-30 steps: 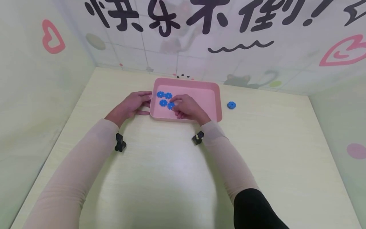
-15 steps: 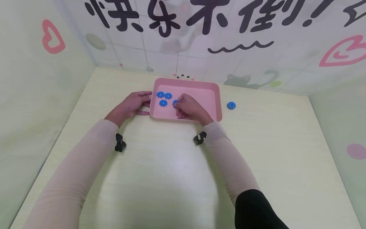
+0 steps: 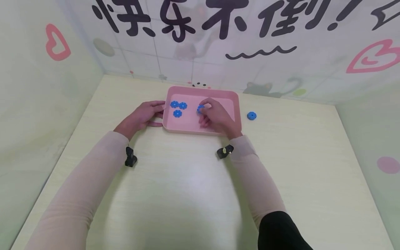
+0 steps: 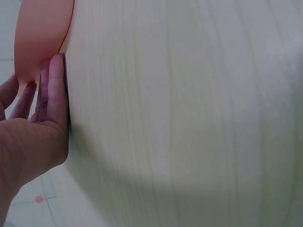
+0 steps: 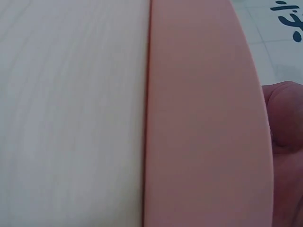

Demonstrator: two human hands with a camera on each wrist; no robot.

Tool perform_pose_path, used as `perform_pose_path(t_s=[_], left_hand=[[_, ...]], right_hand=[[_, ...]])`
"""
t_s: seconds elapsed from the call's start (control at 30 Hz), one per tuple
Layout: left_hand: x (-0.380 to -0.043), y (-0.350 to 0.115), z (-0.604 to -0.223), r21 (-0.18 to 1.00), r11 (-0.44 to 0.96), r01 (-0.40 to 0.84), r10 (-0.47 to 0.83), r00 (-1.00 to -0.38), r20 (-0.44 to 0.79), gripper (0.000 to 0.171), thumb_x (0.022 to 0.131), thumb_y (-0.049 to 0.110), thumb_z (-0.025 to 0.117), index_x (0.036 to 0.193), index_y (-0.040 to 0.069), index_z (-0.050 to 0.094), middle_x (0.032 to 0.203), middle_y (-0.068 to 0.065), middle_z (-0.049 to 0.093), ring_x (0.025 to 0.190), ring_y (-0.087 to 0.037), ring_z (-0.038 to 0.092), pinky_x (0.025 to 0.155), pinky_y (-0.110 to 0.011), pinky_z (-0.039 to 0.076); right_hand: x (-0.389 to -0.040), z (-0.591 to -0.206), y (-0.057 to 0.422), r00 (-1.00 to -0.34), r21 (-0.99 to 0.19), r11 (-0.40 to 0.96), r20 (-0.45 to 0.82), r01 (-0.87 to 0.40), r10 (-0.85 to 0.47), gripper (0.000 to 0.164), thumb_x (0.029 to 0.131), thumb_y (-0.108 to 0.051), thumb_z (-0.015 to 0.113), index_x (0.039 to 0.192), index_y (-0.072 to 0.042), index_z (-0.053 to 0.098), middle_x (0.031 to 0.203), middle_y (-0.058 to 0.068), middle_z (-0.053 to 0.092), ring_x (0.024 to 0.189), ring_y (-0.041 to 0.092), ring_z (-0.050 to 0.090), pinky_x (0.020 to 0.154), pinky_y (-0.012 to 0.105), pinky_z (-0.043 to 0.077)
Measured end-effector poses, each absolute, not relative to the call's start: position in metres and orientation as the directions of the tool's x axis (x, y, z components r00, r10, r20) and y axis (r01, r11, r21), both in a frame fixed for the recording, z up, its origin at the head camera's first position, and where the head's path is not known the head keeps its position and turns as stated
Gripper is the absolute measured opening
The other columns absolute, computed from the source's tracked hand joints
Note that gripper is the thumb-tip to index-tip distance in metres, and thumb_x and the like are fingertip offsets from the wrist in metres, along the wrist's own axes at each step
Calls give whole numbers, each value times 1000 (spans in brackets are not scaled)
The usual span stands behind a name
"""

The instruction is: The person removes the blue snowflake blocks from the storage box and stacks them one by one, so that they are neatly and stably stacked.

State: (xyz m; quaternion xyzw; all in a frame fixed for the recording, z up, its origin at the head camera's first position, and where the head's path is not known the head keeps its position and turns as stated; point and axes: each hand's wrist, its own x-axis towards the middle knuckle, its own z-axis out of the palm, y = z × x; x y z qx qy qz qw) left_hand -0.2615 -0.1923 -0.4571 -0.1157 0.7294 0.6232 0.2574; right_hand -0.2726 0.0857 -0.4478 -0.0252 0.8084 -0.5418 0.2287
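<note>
My right hand (image 3: pixel 218 116) is over the pink tray (image 3: pixel 203 131) and pinches a blue snowflake-shaped building disc (image 3: pixel 200 109) between thumb and fingertips, partly hiding it. Three more blue snowflake discs lie flat in the tray's left part: two side by side at the back (image 3: pixel 174 104) and one disc in front (image 3: pixel 177 113). With fairly straight fingers, my left hand (image 3: pixel 145 114) touches the tray's left wall. The left wrist view also shows those fingers (image 4: pixel 56 90) against the wall. In the right wrist view, the tray wall (image 5: pixel 203 113) hides most of the right hand (image 5: pixel 286 123).
Another blue disc piece (image 3: pixel 251 115), looking thicker, perhaps stacked, lies on the table right of the tray. The pale wooden table (image 3: pixel 175 187) meets a printed back wall (image 3: pixel 212 69) just behind the tray. Side walls stand left and right.
My right hand has picked the disc from the front of the group and carried it right, toward the tray's middle. My left hand stays at the tray's left side.
</note>
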Motion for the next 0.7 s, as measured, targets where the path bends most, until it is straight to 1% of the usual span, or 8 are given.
perform_pose_path(t_s=[0.17, 0.27, 0.4, 0.57, 0.7], left_hand=[[-261, -192, -456, 847, 198, -492, 149, -839, -523, 47, 102, 36, 49, 147, 26, 44, 121, -10, 56, 102, -22, 58, 80, -39, 59], [-261, -192, -456, 848, 196, -493, 150, -839, -523, 47, 102, 36, 49, 147, 26, 44, 121, -10, 56, 102, -21, 58, 80, -39, 59], [-262, -192, -457, 850, 191, -492, 155, -840, -521, 46, 102, 36, 50, 146, 26, 45, 121, -9, 56, 102, -21, 59, 80, -39, 60], [-263, -193, -458, 851, 183, -493, 159, -839, -521, 46, 102, 36, 50, 146, 25, 45, 121, -9, 57, 102, -21, 60, 80, -40, 59], [-262, -192, -457, 849, 184, -496, 158, -837, -523, 46, 102, 36, 50, 146, 26, 45, 123, -10, 56, 103, -21, 59, 80, -40, 59]], right_hand=[[-275, -442, 100, -929, -901, 401, -278, 165, -243, 14, 101, -17, 51, 113, -12, 54, 83, 18, 68, 68, 30, 69, 65, 38, 61], [-277, -437, 109, -956, -905, 407, -217, 121, -199, 12, 100, -15, 55, 110, -10, 57, 81, 19, 70, 65, 30, 70, 61, 39, 61], [-278, -433, 120, -970, -914, 394, -172, 92, -172, 13, 100, -12, 55, 111, -7, 58, 83, 22, 70, 63, 29, 71, 59, 41, 61], [-275, -429, 136, -970, -921, 368, -194, 130, -143, 20, 101, -12, 51, 120, -9, 54, 84, 22, 69, 65, 27, 71, 63, 42, 61], [-271, -424, 149, -973, -927, 333, -212, 172, -89, 28, 100, -15, 52, 129, -11, 52, 84, 19, 70, 66, 24, 71, 65, 39, 61]])
